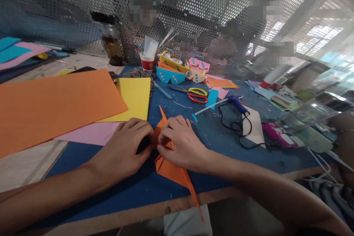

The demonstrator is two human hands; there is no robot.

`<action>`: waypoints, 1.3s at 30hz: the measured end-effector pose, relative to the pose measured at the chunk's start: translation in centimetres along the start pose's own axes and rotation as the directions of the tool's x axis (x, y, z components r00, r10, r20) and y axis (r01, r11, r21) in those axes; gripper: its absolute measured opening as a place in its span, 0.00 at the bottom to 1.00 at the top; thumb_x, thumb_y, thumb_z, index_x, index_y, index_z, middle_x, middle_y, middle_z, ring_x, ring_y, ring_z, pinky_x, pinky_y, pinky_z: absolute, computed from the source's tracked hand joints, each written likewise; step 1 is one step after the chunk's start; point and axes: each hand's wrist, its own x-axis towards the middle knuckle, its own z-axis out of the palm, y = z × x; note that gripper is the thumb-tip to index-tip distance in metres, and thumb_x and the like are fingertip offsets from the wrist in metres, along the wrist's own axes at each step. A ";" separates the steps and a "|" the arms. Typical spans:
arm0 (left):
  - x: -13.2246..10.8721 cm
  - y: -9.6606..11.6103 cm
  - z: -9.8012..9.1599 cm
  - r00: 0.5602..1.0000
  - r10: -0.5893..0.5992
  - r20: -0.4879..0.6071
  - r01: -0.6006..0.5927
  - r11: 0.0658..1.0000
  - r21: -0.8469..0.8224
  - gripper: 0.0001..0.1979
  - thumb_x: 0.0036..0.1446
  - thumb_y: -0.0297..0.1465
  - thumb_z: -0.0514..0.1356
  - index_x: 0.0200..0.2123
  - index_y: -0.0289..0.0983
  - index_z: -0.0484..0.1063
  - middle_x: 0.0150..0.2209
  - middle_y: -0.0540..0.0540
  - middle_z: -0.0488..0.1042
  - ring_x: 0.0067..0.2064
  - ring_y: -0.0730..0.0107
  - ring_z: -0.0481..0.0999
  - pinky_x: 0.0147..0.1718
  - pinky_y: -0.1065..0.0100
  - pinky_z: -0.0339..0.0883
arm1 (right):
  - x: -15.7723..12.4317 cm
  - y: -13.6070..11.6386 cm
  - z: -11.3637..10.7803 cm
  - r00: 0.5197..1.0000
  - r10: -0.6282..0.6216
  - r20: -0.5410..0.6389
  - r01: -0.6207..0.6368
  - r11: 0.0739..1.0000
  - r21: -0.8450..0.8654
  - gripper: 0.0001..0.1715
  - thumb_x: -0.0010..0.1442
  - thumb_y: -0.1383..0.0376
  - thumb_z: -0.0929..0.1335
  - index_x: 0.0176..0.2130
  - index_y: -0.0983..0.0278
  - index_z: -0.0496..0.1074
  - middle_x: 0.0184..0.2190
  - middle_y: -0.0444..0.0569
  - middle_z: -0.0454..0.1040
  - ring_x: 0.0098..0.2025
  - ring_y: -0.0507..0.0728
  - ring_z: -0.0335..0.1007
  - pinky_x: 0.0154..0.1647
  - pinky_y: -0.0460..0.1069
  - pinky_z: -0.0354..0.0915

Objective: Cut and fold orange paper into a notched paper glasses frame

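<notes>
A folded orange paper shape [173, 171] with pointed ends lies on the blue mat [210, 132] near the table's front edge. My left hand [124, 147] rests on its left side, fingers curled and pressing the paper's middle. My right hand [179, 142] covers its centre from the right, fingertips pinching the fold where the two hands meet. One tip of the paper pokes up behind my fingers, the other hangs past the table edge.
Large orange [52, 105], yellow [135, 97] and pink [92, 132] sheets lie to the left. Scissors [195, 94], a blue glue gun [236, 103] with its black cord, a pen, paper masks [171, 73], a cup and a jar stand behind. Perforated metal screen at the back.
</notes>
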 end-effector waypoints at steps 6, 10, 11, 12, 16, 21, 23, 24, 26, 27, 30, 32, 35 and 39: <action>0.2 0.0 -0.2 1.000 -0.001 0.027 0.000 1.000 0.024 0.03 0.67 0.35 0.62 0.39 0.46 0.76 0.43 0.45 0.86 0.49 0.45 0.82 0.50 0.46 0.72 | -0.1 0.2 0.1 0.999 -0.026 -0.032 0.026 1.000 -0.007 0.06 0.73 0.65 0.77 0.42 0.60 0.79 0.52 0.50 0.82 0.57 0.64 0.68 0.55 0.59 0.59; 0.1 -0.2 -0.4 0.999 0.039 0.011 -0.039 0.999 0.030 0.02 0.67 0.33 0.64 0.41 0.46 0.78 0.44 0.47 0.86 0.50 0.47 0.82 0.50 0.49 0.73 | -0.3 0.7 -0.1 0.987 -0.106 -0.120 0.106 0.994 -0.008 0.07 0.73 0.71 0.74 0.46 0.59 0.83 0.52 0.50 0.84 0.58 0.64 0.69 0.57 0.59 0.61; 0.1 -0.2 -0.4 0.999 0.042 0.007 -0.042 0.999 0.027 0.02 0.68 0.33 0.64 0.41 0.47 0.78 0.43 0.47 0.86 0.50 0.48 0.82 0.50 0.50 0.74 | -0.4 0.9 -0.1 0.981 -0.143 -0.132 0.142 0.990 -0.023 0.10 0.73 0.72 0.73 0.46 0.58 0.84 0.52 0.49 0.84 0.58 0.64 0.69 0.57 0.60 0.61; 0.0 -0.2 -0.4 0.999 0.041 0.004 -0.041 0.999 0.024 0.02 0.68 0.34 0.65 0.41 0.46 0.78 0.43 0.47 0.86 0.50 0.48 0.82 0.50 0.50 0.74 | -0.5 1.0 -0.2 0.973 -0.189 -0.131 0.184 0.982 -0.047 0.13 0.73 0.73 0.73 0.46 0.57 0.85 0.52 0.48 0.85 0.59 0.64 0.70 0.58 0.60 0.61; 0.0 -0.3 -0.3 1.000 0.024 0.015 -0.024 1.000 0.015 0.04 0.70 0.35 0.64 0.40 0.46 0.78 0.43 0.47 0.85 0.49 0.49 0.82 0.50 0.51 0.73 | -0.6 1.7 -0.5 0.919 -0.384 -0.090 0.362 0.911 -0.196 0.16 0.77 0.73 0.71 0.46 0.55 0.88 0.52 0.47 0.87 0.59 0.64 0.70 0.58 0.62 0.59; -0.4 -0.8 0.0 0.999 0.046 -0.022 -0.045 0.998 0.053 0.04 0.71 0.35 0.63 0.41 0.46 0.78 0.44 0.47 0.86 0.51 0.48 0.83 0.52 0.48 0.74 | -0.7 1.8 -0.9 0.837 -0.546 -0.020 0.506 0.788 -0.352 0.13 0.79 0.71 0.71 0.44 0.58 0.86 0.52 0.47 0.86 0.61 0.63 0.70 0.60 0.62 0.59; -0.8 -1.0 0.1 0.994 0.092 -0.061 -0.085 0.991 0.106 0.06 0.72 0.32 0.61 0.43 0.46 0.79 0.47 0.47 0.88 0.55 0.47 0.84 0.54 0.46 0.74 | -0.7 1.6 -1.1 0.823 -0.566 0.035 0.532 0.749 -0.396 0.13 0.80 0.71 0.71 0.45 0.58 0.85 0.53 0.47 0.86 0.61 0.63 0.70 0.61 0.61 0.59; -1.0 -1.1 0.0 0.988 0.133 -0.081 -0.121 0.983 0.139 0.09 0.72 0.29 0.59 0.45 0.46 0.79 0.47 0.47 0.88 0.57 0.47 0.85 0.57 0.44 0.74 | -0.7 1.5 -1.2 0.822 -0.566 0.057 0.536 0.738 -0.411 0.13 0.81 0.71 0.71 0.45 0.58 0.84 0.53 0.47 0.86 0.62 0.63 0.70 0.61 0.61 0.59; -1.4 -1.2 -0.2 0.970 0.224 -0.095 -0.200 0.957 0.210 0.15 0.72 0.24 0.55 0.46 0.47 0.80 0.47 0.49 0.89 0.61 0.47 0.85 0.65 0.39 0.71 | -0.8 1.4 -1.3 0.827 -0.555 0.096 0.538 0.729 -0.423 0.12 0.81 0.70 0.71 0.46 0.57 0.84 0.53 0.47 0.86 0.63 0.63 0.69 0.61 0.61 0.60; -1.6 -1.1 -0.4 0.963 0.257 -0.086 -0.230 0.942 0.243 0.17 0.72 0.23 0.54 0.46 0.47 0.81 0.46 0.50 0.89 0.64 0.48 0.85 0.70 0.36 0.68 | -0.8 1.4 -1.3 0.831 -0.546 0.109 0.536 0.731 -0.421 0.12 0.81 0.70 0.71 0.46 0.57 0.84 0.53 0.47 0.86 0.63 0.64 0.69 0.61 0.61 0.60; -1.9 -0.7 -1.0 0.960 0.279 -0.018 -0.260 0.916 0.306 0.21 0.73 0.20 0.52 0.45 0.48 0.83 0.47 0.54 0.90 0.69 0.52 0.82 0.81 0.35 0.58 | -0.8 1.5 -1.4 0.839 -0.532 0.120 0.530 0.744 -0.406 0.11 0.81 0.69 0.72 0.46 0.56 0.84 0.53 0.48 0.87 0.62 0.64 0.69 0.61 0.61 0.61; -2.1 -0.7 -1.3 0.954 0.301 0.011 -0.288 0.900 0.329 0.23 0.73 0.19 0.53 0.46 0.49 0.85 0.48 0.54 0.91 0.72 0.54 0.81 0.84 0.38 0.54 | -0.9 1.6 -1.4 0.838 -0.536 0.103 0.528 0.748 -0.403 0.12 0.81 0.69 0.71 0.46 0.57 0.84 0.54 0.48 0.86 0.62 0.64 0.69 0.61 0.61 0.61; -2.3 -1.3 -1.1 0.904 0.427 0.021 -0.406 0.843 0.354 0.21 0.71 0.18 0.56 0.45 0.48 0.85 0.47 0.50 0.90 0.72 0.54 0.81 0.85 0.42 0.55 | -0.9 1.6 -1.4 0.833 -0.545 0.090 0.533 0.750 -0.391 0.12 0.81 0.70 0.71 0.46 0.58 0.85 0.54 0.49 0.86 0.63 0.64 0.68 0.61 0.61 0.61; -2.7 -2.5 -0.5 0.848 0.528 0.040 -0.502 0.777 0.380 0.20 0.68 0.19 0.59 0.46 0.49 0.86 0.45 0.49 0.90 0.71 0.52 0.81 0.86 0.43 0.54 | -0.9 1.6 -1.5 0.841 -0.532 0.102 0.529 0.766 -0.366 0.13 0.79 0.73 0.71 0.46 0.57 0.85 0.54 0.49 0.85 0.64 0.64 0.69 0.62 0.62 0.62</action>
